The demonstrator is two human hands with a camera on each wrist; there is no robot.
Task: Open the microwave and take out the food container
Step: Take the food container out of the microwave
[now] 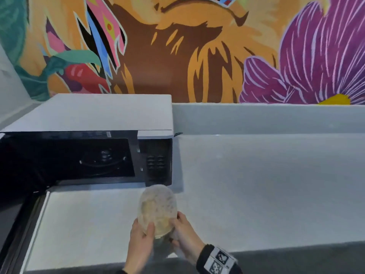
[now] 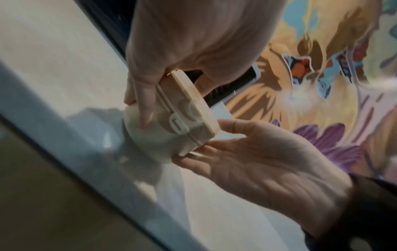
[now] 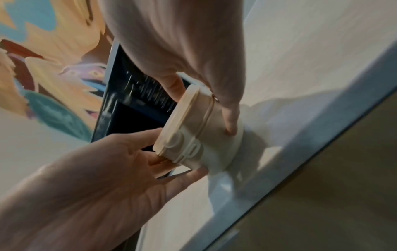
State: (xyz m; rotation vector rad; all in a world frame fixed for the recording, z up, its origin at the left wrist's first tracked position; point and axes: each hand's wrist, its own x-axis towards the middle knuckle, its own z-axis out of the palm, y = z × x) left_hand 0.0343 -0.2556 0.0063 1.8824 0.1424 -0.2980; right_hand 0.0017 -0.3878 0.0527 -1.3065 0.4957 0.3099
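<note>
1. The container point(image 1: 158, 209) is out of the microwave point(image 1: 87, 147) and sits between the two hands, over the near edge of the bench point(image 1: 256, 190), just right of the open oven mouth.
2. The left hand point(image 1: 141, 239) grips its left side, thumb on the lid rim and fingers point(image 2: 142, 103) curled down the wall. The right hand point(image 1: 184, 233) cups the right side, fingers point(image 3: 231, 117) wrapped down the wall toward the base.
3. Its long axis runs near to far, with the near end seated between the palms and the far end pointing at the control panel point(image 1: 156, 161). Both hands are equally close, so neither needs to reach.
4. The wrist views show the base at or very near the bench top; whether it rests there I cannot tell. The lid latch point(image 2: 178, 124) looks fastened.
5. The bench is pale and smooth, with open room to the right. The microwave door point(image 1: 17, 204) hangs open at the left, and the cavity shows only its turntable point(image 1: 102, 161).
6. A painted mural point(image 1: 197, 46) covers the far wall.
7. Judged from this, the removal looks all but done; setting down or carrying away remains.
</note>
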